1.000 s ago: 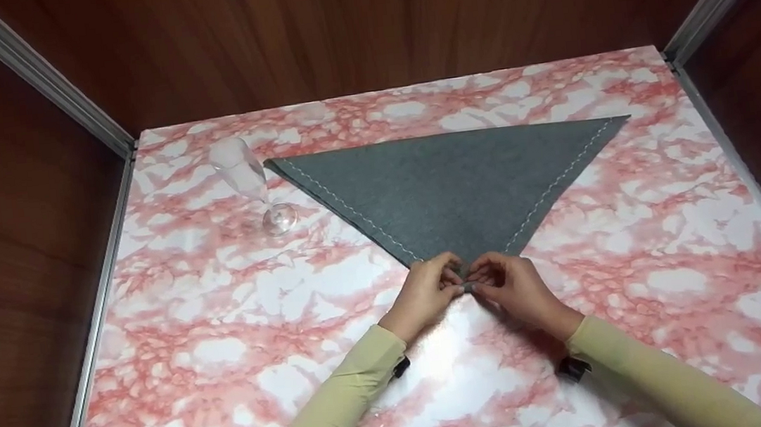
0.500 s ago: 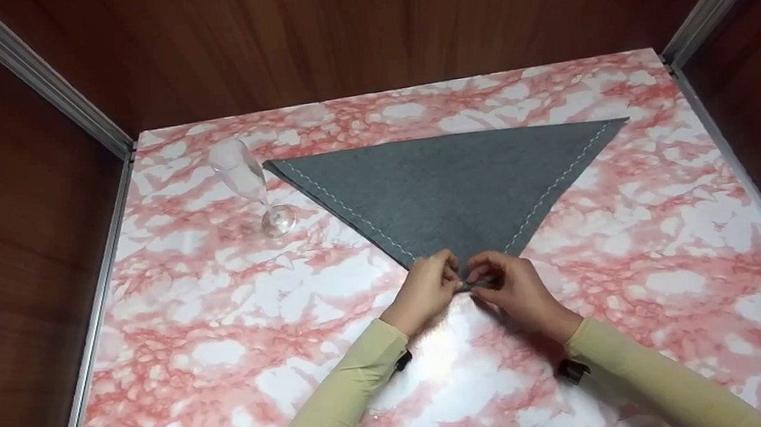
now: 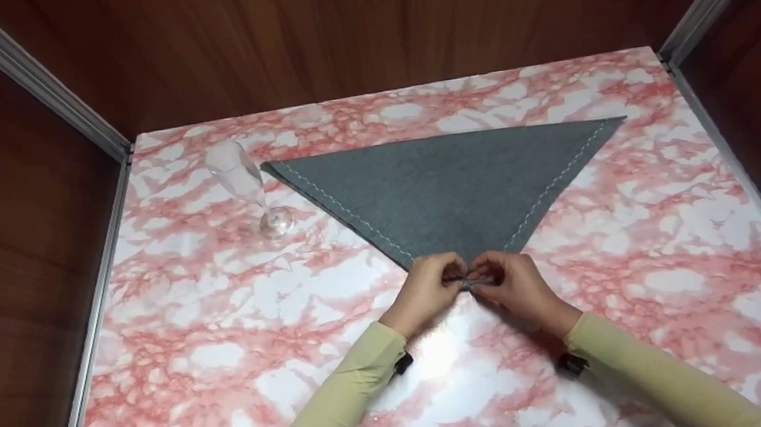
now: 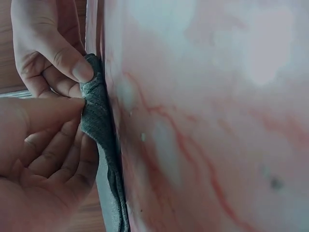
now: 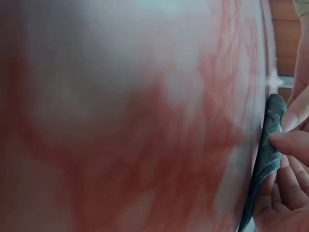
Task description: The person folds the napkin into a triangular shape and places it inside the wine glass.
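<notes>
Grey napkin folded into triangle, mid-table, apex toward near edge. Left hand and right hand both pinch apex. Since a second ago tip curled tighter into small roll; rolling just begun. Champagne flute near far-left corner, unmoved.

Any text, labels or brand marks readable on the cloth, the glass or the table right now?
None: no words, numbers or signs show in any view.
Grey cloth: only a white stitch line along its edges.
Glass: clear, unmarked.
Marble-patterned table: pattern only.
Left hand and right hand pinch the cloth's near tip.
</notes>
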